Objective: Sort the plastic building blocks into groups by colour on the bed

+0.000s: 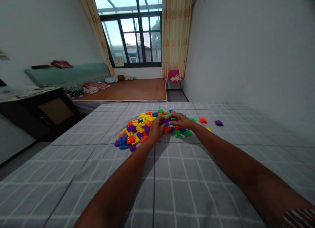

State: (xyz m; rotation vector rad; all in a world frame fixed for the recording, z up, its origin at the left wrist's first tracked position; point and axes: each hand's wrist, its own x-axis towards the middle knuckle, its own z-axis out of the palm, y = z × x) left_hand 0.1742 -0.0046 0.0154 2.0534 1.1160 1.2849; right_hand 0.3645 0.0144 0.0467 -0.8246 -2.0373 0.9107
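Note:
A pile of small plastic building pieces (140,126) in purple, yellow, orange, blue and green lies on a grey checked cloth. Over the right part of it, my left hand (157,125) has its fingers closed at one end of a purple plastic piece (166,121). My right hand (180,120) bends in from the other side, thumb and fingers pinched at the same piece. Just below the right hand lie green pieces (187,133) and an orange piece (167,129). My fingertips are small and partly hidden.
Apart from the pile, an orange piece (203,120) and a purple piece (219,123) lie to the right. The checked cloth (184,188) covers the surface before me. Beyond stand a bed (137,90), a pink chair (174,75) and a dark cabinet (49,109).

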